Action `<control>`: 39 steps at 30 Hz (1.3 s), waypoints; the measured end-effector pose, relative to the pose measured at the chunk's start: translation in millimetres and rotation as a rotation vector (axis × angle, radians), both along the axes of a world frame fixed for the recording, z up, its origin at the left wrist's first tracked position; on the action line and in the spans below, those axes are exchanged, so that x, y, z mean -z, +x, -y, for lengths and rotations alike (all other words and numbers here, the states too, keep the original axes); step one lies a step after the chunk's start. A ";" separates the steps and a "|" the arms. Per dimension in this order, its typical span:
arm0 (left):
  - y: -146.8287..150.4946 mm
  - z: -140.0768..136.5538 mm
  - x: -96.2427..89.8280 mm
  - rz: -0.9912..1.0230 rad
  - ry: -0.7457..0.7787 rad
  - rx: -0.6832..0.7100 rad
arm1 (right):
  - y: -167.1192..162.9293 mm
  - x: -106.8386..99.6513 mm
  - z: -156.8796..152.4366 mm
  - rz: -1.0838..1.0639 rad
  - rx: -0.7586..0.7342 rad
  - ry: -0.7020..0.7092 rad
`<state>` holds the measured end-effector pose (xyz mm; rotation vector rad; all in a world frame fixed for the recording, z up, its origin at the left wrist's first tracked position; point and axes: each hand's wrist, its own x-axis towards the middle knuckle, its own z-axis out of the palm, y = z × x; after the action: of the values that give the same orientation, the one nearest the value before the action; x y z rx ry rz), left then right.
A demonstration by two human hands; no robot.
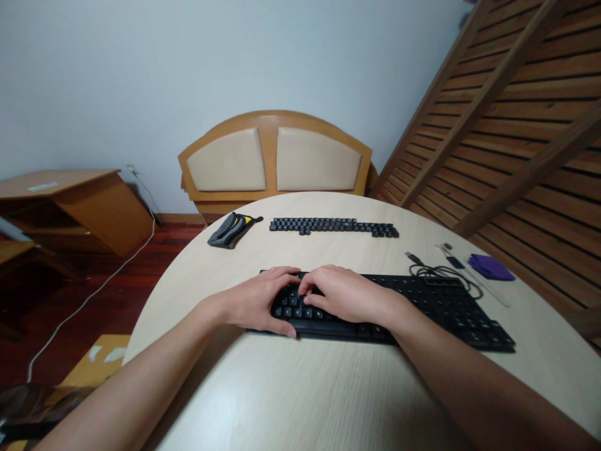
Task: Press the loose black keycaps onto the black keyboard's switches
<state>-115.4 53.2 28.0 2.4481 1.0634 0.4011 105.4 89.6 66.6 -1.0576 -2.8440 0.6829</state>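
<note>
1. Head view, left hand (258,297): spread wide, with thumb at the near edge and fingers towards the far edge of the black keyboard (439,305); seemingly bracing, not gripping.
2. Right hand (340,291): curled, thumb and index finger nearly together over the letter keys (293,310). Cannot tell whether pinched on a keycap, with the contact too small and shadowed.
3. Keyboard: flat on the pale round table (225,388), partly under both hands and stretching out towards three o'clock.
4. Keep the left hand's pressure even, front to back, to stop any rocking or sliding.
5. Set the right fingertips squarely on one key and work straight up or down; likely to strain the socket if tilted.
6. Leave the loose black keycaps (319,224) in their tidy rows at twelve o'clock, well apart from the keyboard.
7. Mind the coiled USB cable (425,269) at two o'clock, close against the far edge; best kept out from underneath.
8. Avoid reaching across towards the purple cloth (491,267), farther out at two o'clock.
</note>
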 end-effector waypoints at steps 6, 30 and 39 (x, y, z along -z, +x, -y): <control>-0.3 -0.2 -0.1 0.009 -0.004 -0.008 | -4.4 -1.7 7.8 0.068 0.005 0.097; 0.6 0.3 -0.4 -0.038 -0.005 -0.021 | -18.3 -2.2 22.1 0.185 0.041 0.181; 1.6 -1.2 -0.6 -0.065 -0.023 -0.023 | -20.8 -0.9 23.3 0.193 0.035 0.171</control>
<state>-113.8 54.5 28.7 2.4452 1.1174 0.3172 84.6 66.3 67.5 -1.2013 -2.9681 0.3436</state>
